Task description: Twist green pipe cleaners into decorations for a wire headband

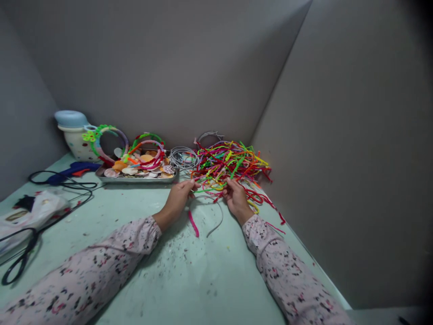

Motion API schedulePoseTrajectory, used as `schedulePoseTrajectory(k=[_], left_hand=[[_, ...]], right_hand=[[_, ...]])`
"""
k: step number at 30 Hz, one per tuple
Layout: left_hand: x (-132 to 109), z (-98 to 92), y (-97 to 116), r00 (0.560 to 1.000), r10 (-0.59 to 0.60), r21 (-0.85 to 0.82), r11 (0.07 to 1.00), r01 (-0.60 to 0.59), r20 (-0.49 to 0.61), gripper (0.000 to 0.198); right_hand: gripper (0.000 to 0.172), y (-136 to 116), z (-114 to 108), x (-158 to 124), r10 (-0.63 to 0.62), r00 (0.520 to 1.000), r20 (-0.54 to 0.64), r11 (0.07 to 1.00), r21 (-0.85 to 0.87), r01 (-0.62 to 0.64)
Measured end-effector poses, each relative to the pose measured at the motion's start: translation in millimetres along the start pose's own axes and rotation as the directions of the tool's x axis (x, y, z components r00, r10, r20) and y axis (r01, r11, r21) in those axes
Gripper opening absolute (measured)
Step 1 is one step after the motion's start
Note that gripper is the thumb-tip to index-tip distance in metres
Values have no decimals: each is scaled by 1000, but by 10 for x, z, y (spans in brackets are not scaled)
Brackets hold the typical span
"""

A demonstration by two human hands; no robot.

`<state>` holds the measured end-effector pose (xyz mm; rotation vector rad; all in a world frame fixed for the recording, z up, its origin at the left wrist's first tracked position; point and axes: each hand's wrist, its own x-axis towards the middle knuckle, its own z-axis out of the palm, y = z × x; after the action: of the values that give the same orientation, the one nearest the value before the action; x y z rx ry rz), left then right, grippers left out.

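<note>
Grey partition walls close in a pale green worktop (182, 280) speckled with scraps. At the far left lies one pair of black scissors (20, 257), beside one white plastic bag (37, 210). Behind them rest one blue glue gun (72, 170) and one white pot (75, 135) with a blue lid. One metal tray (135, 179) holds shells and at least two wrapped hoops (108, 140). Next to it sits one coil of grey wire (184, 157). One loose pink strand (193, 224) lies between the wrists. The left hand (179, 198) pinches strands at the near edge of the pipe cleaners (230, 164), a tangled heap too many to count in the corner. The right hand (237, 198) is curled around strands there too.
</note>
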<state>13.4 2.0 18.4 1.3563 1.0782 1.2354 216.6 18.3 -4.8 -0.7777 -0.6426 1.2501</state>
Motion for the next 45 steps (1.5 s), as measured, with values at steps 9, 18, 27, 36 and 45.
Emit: schedulePoseTrajectory(k=[9, 18, 27, 36, 45], left_hand=[[-38, 34, 19, 993, 30, 264, 963, -59, 112, 34], [-58, 30, 2, 980, 43, 381, 917, -115, 193, 30], [-101, 53, 29, 959, 85, 413, 889, -196, 272, 26], [-80, 47, 3, 944, 78, 504, 830, -239, 319, 25], [-64, 61, -65, 938, 101, 544, 792, -278, 332, 20]], right_hand=[[30, -28, 47, -44, -4, 999, 49, 998, -61, 7], [33, -25, 43, -31, -48, 997, 64, 994, -97, 54], [36, -51, 73, -49, -69, 997, 41, 990, -117, 74], [36, -47, 75, -34, -83, 996, 25, 992, -92, 85], [34, -28, 19, 12, -115, 993, 33, 986, -116, 118]])
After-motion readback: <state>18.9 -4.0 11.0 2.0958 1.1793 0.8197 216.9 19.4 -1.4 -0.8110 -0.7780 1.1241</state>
